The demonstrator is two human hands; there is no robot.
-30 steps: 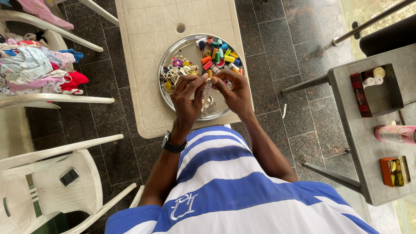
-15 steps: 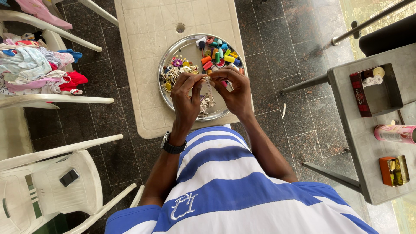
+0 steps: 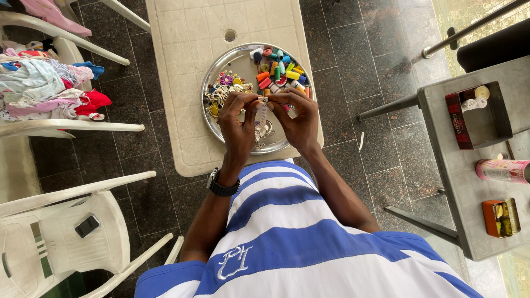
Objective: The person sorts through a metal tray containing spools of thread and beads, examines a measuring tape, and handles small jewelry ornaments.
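My left hand [image 3: 238,122] and my right hand [image 3: 298,120] meet over a round silver tray [image 3: 218,72] on a cream plastic table [image 3: 182,49]. Between the fingertips of both hands is a small pale narrow piece [image 3: 261,113], held upright; its exact kind is too small to tell. In the tray lie several coloured thread spools [image 3: 279,69] at the far right and a heap of gold and white jewellery bits [image 3: 220,91] at the left. A black watch [image 3: 221,186] is on my left wrist.
White plastic chairs stand at the left: one [image 3: 66,124] piled with coloured clothes [image 3: 47,88], another [image 3: 72,237] with a dark phone [image 3: 87,225] on its seat. A grey table [image 3: 469,182] at the right carries a red-lined box [image 3: 477,113], a pink can [image 3: 505,170] and an orange tin [image 3: 501,217].
Both hands have drawn slightly closer together over the tray, and the small pale piece now stands upright between the fingertips.
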